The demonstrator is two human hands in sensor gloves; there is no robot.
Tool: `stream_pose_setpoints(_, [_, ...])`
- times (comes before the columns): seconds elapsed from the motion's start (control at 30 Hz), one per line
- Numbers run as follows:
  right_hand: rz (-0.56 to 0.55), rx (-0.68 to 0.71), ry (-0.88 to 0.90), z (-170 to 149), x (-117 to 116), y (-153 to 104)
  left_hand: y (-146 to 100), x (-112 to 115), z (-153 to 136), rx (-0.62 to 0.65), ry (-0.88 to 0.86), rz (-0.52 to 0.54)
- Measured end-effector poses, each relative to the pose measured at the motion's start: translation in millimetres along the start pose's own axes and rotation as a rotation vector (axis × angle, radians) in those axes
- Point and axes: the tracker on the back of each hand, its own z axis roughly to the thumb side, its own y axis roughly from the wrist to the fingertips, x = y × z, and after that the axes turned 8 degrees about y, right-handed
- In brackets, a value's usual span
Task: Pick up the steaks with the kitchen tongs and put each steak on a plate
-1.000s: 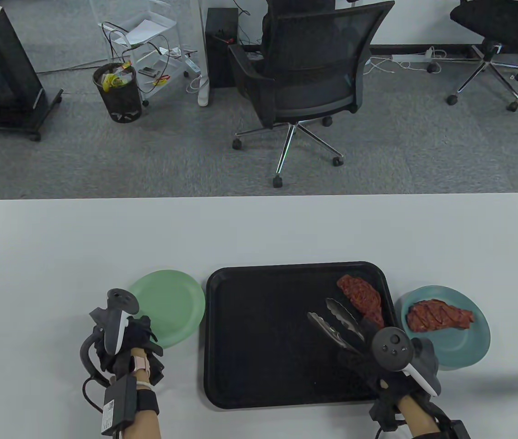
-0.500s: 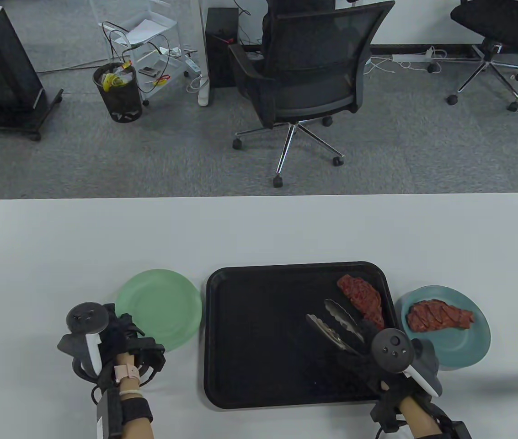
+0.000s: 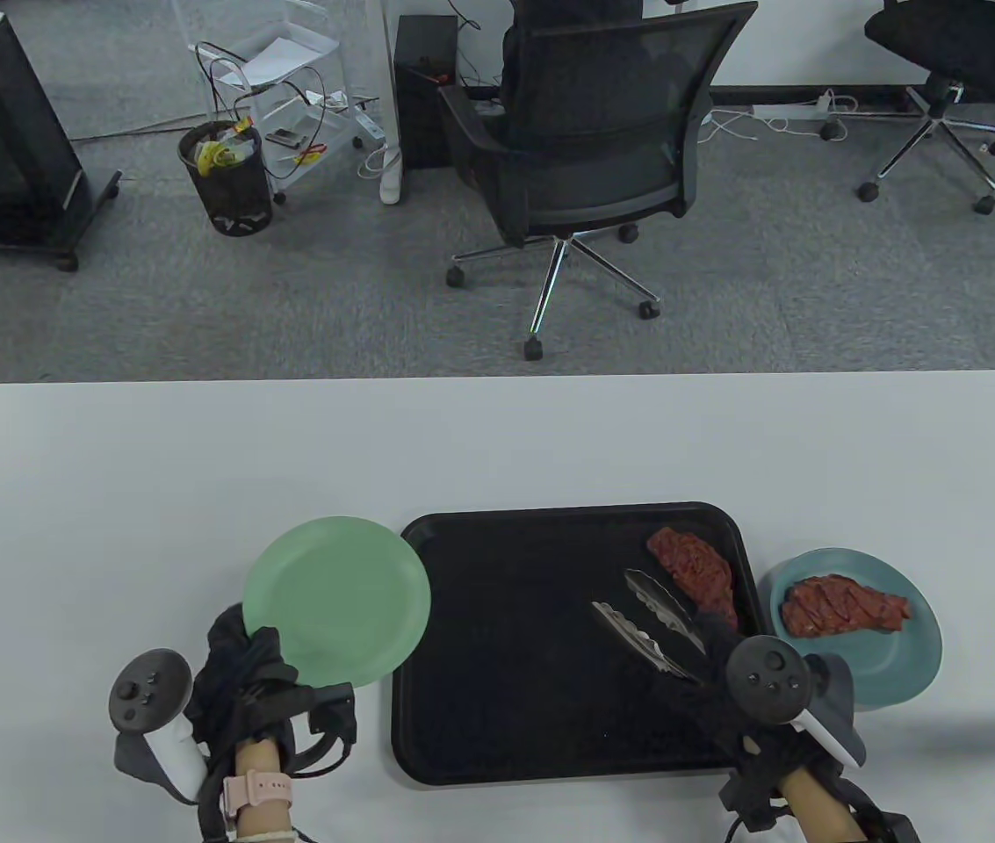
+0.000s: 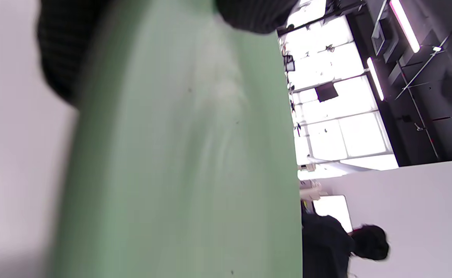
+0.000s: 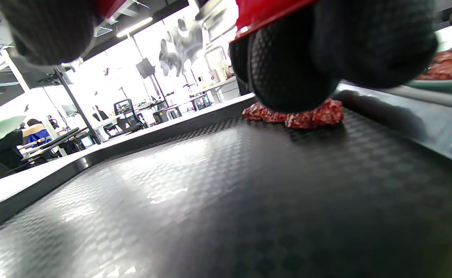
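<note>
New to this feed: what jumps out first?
The black tray at the table's near middle, one red steak in its far right corner beside open tongs in the right hand. A second steak lies on the blue plate right of the tray; the left hand grips an empty green plate.

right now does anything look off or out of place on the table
The green plate is not flat on the table: the left hand holds it lifted, its right edge overhanging the black tray. The tongs in the right hand are empty, beside the steak left on the tray.
</note>
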Motion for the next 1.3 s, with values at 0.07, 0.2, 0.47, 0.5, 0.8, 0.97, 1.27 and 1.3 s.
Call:
stream_pose_setpoints(0.07, [0.000, 0.000, -0.004, -0.6, 1.0, -0.2, -3.9, 16.9, -4.0, 0.001, -0.029, -0.061])
stream_pose_setpoints(0.2, [0.005, -0.005, -0.019, -3.7, 1.3, 0.4, -8.8, 46.9, -14.0, -0.001, -0.045, -0.160])
stream_pose_setpoints(0.47, [0.010, -0.045, -0.059, -8.8, 0.0, 3.8, -11.6, 58.4, -15.7, 0.018, 0.041, -0.200])
stream_pose_setpoints(0.5, [0.005, -0.052, -0.073, -9.3, 0.5, 4.2, -11.7, 58.2, -16.1, 0.016, 0.043, -0.200])
stream_pose_setpoints(0.8, [-0.117, -0.223, -0.357, -25.8, 11.0, 15.9, -15.5, 53.8, -16.5, 0.010, 0.037, -0.208])
stream_pose_setpoints(0.97, [-0.076, -0.291, -0.416, -31.5, 8.6, 32.1, -16.1, 55.7, -15.8, 0.011, 0.047, -0.221])
stream_pose_setpoints(1.27, [-0.005, -0.347, -0.566, -21.1, -6.8, 58.7, -15.1, 56.3, -16.5, 0.000, 0.049, -0.240])
stream_pose_setpoints(1.3, [-0.001, -0.344, -0.619, -17.9, -8.6, 60.4, -15.0, 56.3, -16.2, 0.000, 0.046, -0.243])
